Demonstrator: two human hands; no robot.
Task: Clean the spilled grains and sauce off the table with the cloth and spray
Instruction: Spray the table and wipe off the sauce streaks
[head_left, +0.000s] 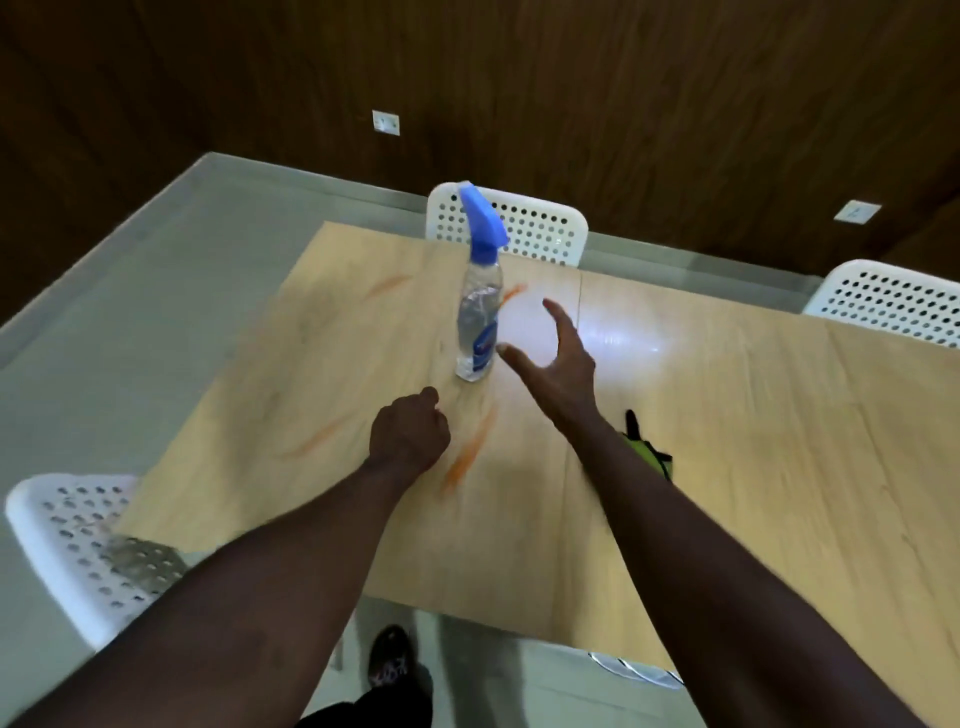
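A clear spray bottle (478, 312) with a blue trigger head stands upright on the light wooden table (727, 415). My right hand (558, 358) hovers just right of the bottle, fingers spread and not touching it. My left hand (410, 434) is curled into a fist in front of the bottle and holds nothing that I can see. Several orange sauce streaks (467, 457) cross the tabletop around both hands. A yellow-green cloth (652, 454) lies mostly hidden behind my right forearm. The frame is motion-blurred.
White perforated chairs stand at the far side (535, 228), the far right (893, 299) and the near left (78, 540). The table's near edge runs under my forearms. Grey floor lies to the left, dark wood wall panels behind.
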